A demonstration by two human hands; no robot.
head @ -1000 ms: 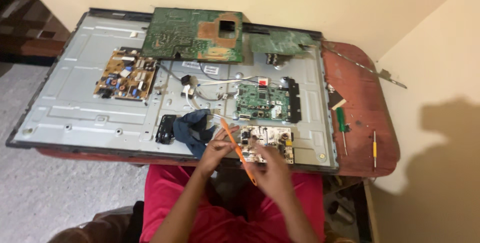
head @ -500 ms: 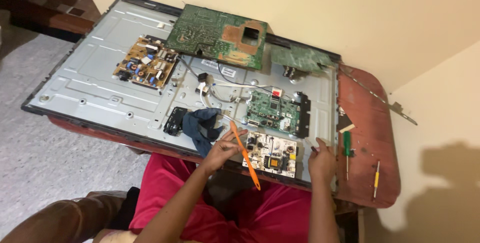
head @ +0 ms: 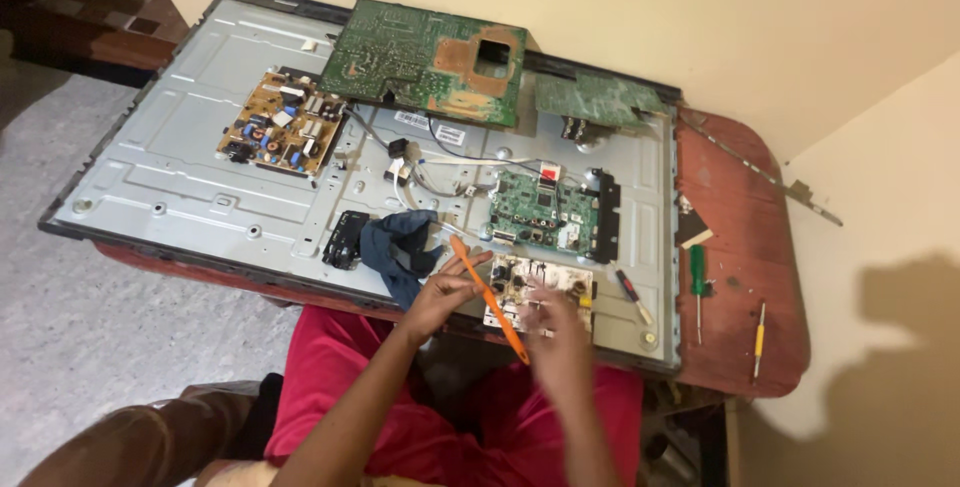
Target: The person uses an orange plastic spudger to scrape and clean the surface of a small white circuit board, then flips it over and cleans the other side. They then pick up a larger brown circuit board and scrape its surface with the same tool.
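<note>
Metal back panel (head: 180, 177) of an opened flat television covers most of the red-brown table (head: 745, 247), with a large green circuit board (head: 425, 57) leaning at the far edge, a brown power board (head: 280, 132) on the left part and a smaller green board (head: 540, 209) near the middle. Half a second ago the right hand was out at the table edge near the green screwdriver (head: 697, 277); now the right hand (head: 555, 332) is back over the small pale board (head: 540, 292) at the near rim, blurred, so I cannot tell if its fingers are closed or what they hold. It seems the work returns to this board. The left hand (head: 440, 297) keeps its place, wrist bent up, fingers grasping the orange pry tool (head: 488, 297), which slants down toward the lap. A dark blue cloth (head: 395, 247) lies just beside it.
</note>
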